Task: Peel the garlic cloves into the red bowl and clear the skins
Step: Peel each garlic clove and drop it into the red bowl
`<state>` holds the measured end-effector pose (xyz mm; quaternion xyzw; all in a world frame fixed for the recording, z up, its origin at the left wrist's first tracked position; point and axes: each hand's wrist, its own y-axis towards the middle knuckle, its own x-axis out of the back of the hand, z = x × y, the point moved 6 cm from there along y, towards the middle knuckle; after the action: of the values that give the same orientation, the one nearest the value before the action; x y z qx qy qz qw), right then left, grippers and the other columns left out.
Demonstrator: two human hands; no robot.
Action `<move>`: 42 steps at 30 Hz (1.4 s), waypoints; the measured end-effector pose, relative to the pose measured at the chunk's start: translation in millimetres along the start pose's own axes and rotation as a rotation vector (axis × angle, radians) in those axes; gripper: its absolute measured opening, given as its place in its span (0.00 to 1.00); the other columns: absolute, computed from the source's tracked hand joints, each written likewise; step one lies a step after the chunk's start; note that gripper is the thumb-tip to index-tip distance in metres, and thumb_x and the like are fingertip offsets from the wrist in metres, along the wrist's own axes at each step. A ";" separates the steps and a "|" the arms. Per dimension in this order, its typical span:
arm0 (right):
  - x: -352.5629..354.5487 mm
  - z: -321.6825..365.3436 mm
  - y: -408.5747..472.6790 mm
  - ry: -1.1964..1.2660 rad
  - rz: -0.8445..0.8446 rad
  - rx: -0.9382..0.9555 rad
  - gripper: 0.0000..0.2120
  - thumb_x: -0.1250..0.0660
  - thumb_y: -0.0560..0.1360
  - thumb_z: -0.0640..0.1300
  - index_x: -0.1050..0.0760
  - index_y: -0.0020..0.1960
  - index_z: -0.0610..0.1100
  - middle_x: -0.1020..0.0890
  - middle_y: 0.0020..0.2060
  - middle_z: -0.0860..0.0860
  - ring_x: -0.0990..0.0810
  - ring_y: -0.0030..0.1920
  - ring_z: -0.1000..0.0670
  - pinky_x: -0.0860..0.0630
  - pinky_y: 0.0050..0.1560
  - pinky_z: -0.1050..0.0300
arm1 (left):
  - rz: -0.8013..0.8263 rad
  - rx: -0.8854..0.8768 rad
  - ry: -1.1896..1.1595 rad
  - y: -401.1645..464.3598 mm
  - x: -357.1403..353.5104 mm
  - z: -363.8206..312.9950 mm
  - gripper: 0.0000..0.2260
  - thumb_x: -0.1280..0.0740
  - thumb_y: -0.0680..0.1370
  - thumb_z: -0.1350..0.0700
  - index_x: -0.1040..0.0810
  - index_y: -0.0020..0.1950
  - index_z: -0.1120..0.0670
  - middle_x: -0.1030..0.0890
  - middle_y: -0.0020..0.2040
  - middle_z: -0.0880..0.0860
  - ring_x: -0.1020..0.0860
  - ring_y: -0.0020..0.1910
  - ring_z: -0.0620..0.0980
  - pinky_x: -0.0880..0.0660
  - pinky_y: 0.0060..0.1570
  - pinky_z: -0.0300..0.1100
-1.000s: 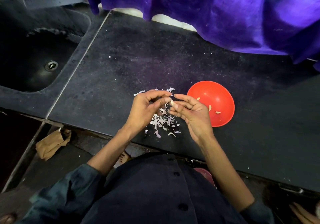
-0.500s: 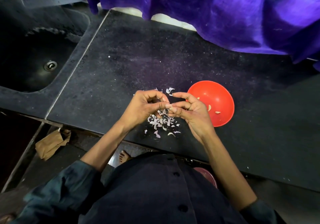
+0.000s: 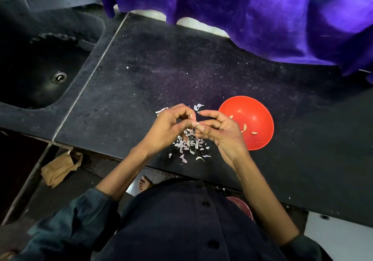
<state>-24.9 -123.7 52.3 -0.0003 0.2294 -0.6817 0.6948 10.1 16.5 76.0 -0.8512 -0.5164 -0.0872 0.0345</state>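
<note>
My left hand (image 3: 169,127) and my right hand (image 3: 220,131) meet fingertip to fingertip over the dark counter and pinch one small garlic clove (image 3: 196,124) between them; the clove is mostly hidden by the fingers. Beneath and around the hands lies a heap of pale garlic skins (image 3: 189,145), with more scraps at the far side. The red bowl (image 3: 260,139) stands just right of my right hand and holds three peeled cloves (image 3: 245,128).
The dark stone counter (image 3: 201,75) runs to a sunken sink with a drain (image 3: 59,77) at the left. Purple cloth (image 3: 252,10) hangs over the counter's far edge. On the floor at the lower left lies a crumpled brown paper bag (image 3: 60,168).
Both hands stay together over the skin heap; the fingers have shifted slightly around the clove. The bowl and the skins have not moved.
</note>
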 end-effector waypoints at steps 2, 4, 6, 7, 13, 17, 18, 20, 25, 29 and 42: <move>0.0 -1.3 0.7 0.004 -0.016 0.000 0.20 0.26 0.66 0.37 0.23 0.58 0.40 0.15 0.44 0.42 0.16 0.42 0.46 0.19 0.49 0.52 | -0.028 -0.042 0.075 -0.8 0.2 -2.7 0.03 0.33 0.77 0.63 0.23 0.44 0.58 0.26 0.42 0.49 0.23 0.37 0.48 0.20 0.31 0.44; 0.4 -3.6 1.3 0.014 -0.034 0.000 0.20 0.27 0.66 0.37 0.22 0.58 0.40 0.15 0.45 0.41 0.16 0.45 0.44 0.19 0.54 0.48 | -0.062 -0.089 0.155 -2.2 0.9 -3.4 0.03 0.33 0.78 0.63 0.23 0.45 0.61 0.27 0.43 0.51 0.23 0.37 0.48 0.20 0.32 0.43; 0.1 -4.7 0.9 0.030 -0.051 0.003 0.19 0.27 0.66 0.37 0.22 0.57 0.40 0.15 0.47 0.40 0.17 0.47 0.43 0.19 0.54 0.49 | -0.093 -0.129 0.240 -2.8 1.7 -1.5 0.05 0.33 0.78 0.60 0.23 0.46 0.61 0.26 0.43 0.49 0.23 0.39 0.49 0.20 0.35 0.48; -0.4 -4.8 0.4 0.036 -0.059 0.006 0.19 0.27 0.66 0.37 0.22 0.56 0.40 0.15 0.47 0.40 0.17 0.48 0.43 0.19 0.52 0.50 | -0.108 -0.139 0.272 -3.2 1.9 0.2 0.05 0.34 0.78 0.59 0.23 0.46 0.60 0.26 0.43 0.46 0.23 0.39 0.50 0.20 0.36 0.52; -6.0 -9.1 -4.1 0.150 -0.065 -0.025 0.13 0.33 0.72 0.31 0.22 0.56 0.38 0.14 0.44 0.44 0.16 0.43 0.49 0.19 0.48 0.58 | -0.221 -0.186 0.355 -9.9 -0.3 -1.3 0.03 0.37 0.80 0.50 0.27 0.47 0.48 0.26 0.45 0.43 0.24 0.42 0.48 0.23 0.41 0.52; -9.2 -5.5 -4.0 0.076 0.037 -0.030 0.13 0.32 0.71 0.36 0.20 0.55 0.39 0.15 0.47 0.46 0.17 0.48 0.51 0.19 0.52 0.54 | -0.254 -0.210 0.394 -12.7 0.2 -3.1 0.03 0.37 0.80 0.50 0.27 0.48 0.48 0.27 0.45 0.42 0.25 0.41 0.43 0.25 0.41 0.48; -9.1 -4.3 -4.0 0.039 0.050 -0.027 0.13 0.32 0.71 0.37 0.19 0.54 0.40 0.15 0.48 0.47 0.17 0.48 0.52 0.19 0.51 0.55 | -0.261 -0.209 0.408 -13.8 0.5 -2.7 0.03 0.37 0.80 0.50 0.27 0.48 0.48 0.27 0.45 0.41 0.26 0.41 0.42 0.25 0.40 0.48; -8.2 -2.1 -4.0 -0.020 0.058 -0.022 0.12 0.31 0.70 0.38 0.18 0.53 0.42 0.15 0.47 0.47 0.18 0.48 0.53 0.19 0.48 0.57 | -0.272 -0.217 0.444 -16.4 0.6 -3.4 0.03 0.37 0.80 0.50 0.27 0.49 0.49 0.28 0.46 0.41 0.26 0.41 0.42 0.24 0.39 0.49; -10.7 -2.7 -5.7 0.038 0.091 -0.073 0.11 0.31 0.69 0.37 0.19 0.51 0.39 0.16 0.43 0.46 0.20 0.43 0.52 0.20 0.43 0.58 | -0.303 -0.293 0.511 -23.7 -2.3 -8.9 0.02 0.36 0.80 0.53 0.27 0.51 0.51 0.26 0.48 0.44 0.24 0.42 0.46 0.24 0.37 0.51; -16.1 -7.3 -8.2 0.209 0.087 -0.133 0.11 0.33 0.69 0.35 0.22 0.52 0.37 0.16 0.40 0.47 0.20 0.40 0.52 0.20 0.41 0.57 | -0.322 -0.321 0.518 -27.3 -4.5 -12.0 0.02 0.36 0.80 0.55 0.27 0.52 0.51 0.26 0.50 0.44 0.24 0.42 0.47 0.24 0.35 0.52; -1.7 -4.1 -8.4 0.256 -0.032 -0.044 0.11 0.33 0.70 0.37 0.21 0.52 0.38 0.15 0.42 0.42 0.16 0.43 0.49 0.19 0.44 0.56 | -0.380 -0.113 0.255 -29.0 0.1 -4.4 0.09 0.30 0.76 0.62 0.22 0.56 0.56 0.18 0.46 0.43 0.21 0.38 0.39 0.22 0.39 0.37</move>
<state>-34.1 -121.4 51.9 0.0679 0.3312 -0.6821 0.6484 -16.0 29.4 79.4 -0.7213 -0.6532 -0.2279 0.0346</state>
